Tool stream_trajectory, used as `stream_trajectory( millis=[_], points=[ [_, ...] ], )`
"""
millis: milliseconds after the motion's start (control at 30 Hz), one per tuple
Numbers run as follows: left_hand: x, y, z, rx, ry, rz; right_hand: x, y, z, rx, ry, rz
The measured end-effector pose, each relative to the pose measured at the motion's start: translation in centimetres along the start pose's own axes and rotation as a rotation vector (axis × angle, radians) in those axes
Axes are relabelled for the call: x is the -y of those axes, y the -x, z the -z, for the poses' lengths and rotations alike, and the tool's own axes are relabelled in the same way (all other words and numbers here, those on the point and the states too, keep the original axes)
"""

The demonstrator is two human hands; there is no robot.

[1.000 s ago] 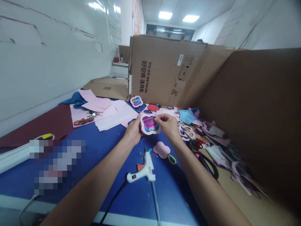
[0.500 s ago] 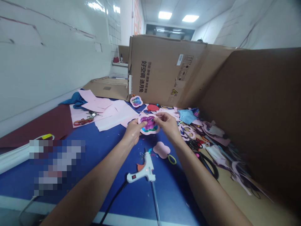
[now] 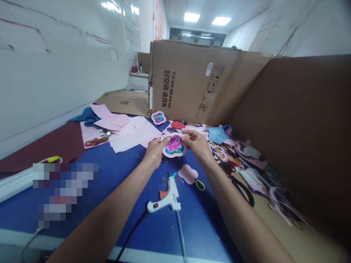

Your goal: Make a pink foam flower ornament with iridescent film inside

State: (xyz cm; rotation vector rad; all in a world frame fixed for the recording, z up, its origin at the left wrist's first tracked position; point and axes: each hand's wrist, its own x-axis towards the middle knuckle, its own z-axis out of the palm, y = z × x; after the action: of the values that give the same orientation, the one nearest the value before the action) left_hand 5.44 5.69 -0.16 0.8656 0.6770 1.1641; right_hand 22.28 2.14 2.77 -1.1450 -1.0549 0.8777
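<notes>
While between fingers [image 3: 192, 136], pink paper flower [image 3: 174, 146]

Left hand [image 3: 155, 152] and right hand [image 3: 197, 146] grip a pink paper flower frame [image 3: 174, 146] together; its centre, possibly purple foil [image 3: 174, 145]. Hot glue gun [image 3: 167, 199] lying just below.

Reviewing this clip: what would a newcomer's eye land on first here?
The shiny purple-pink flower-shaped cut-out, held up at the centre between the left hand and right hand, stands out first. Just below, a white hot glue gun lies on the blue table. Beyond, a large cardboard carton rises behind pink paper sheets.
</notes>
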Motion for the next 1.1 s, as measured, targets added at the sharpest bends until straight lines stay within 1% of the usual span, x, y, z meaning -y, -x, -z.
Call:
stream_trajectory(
  millis=[333, 533, 767, 967, 1100],
  points=[
    [-0.5, 0.2, -0.2, -0.003, 0.047, -0.050, -0.3, 0.0, -0.3, 0.025, 0.013, 0.048],
    [-1.0, 0.4, -0.3, -0.012, 0.006, -0.063, -0.3, 0.1, -0.4, 0.030, 0.033, 0.056],
    [-1.2, 0.6, -0.3, -0.027, -0.041, -0.091, 0.0, 0.4, -0.4, 0.093, 0.068, 0.056],
    [-1.1, 0.5, -0.3, -0.042, -0.106, -0.123, 0.0, 0.4, -0.4, 0.108, 0.067, 0.072],
    [-1.1, 0.5, -0.3, -0.028, -0.079, -0.126, -0.1, 0.3, -0.4, 0.103, 0.074, 0.072]
  ],
)
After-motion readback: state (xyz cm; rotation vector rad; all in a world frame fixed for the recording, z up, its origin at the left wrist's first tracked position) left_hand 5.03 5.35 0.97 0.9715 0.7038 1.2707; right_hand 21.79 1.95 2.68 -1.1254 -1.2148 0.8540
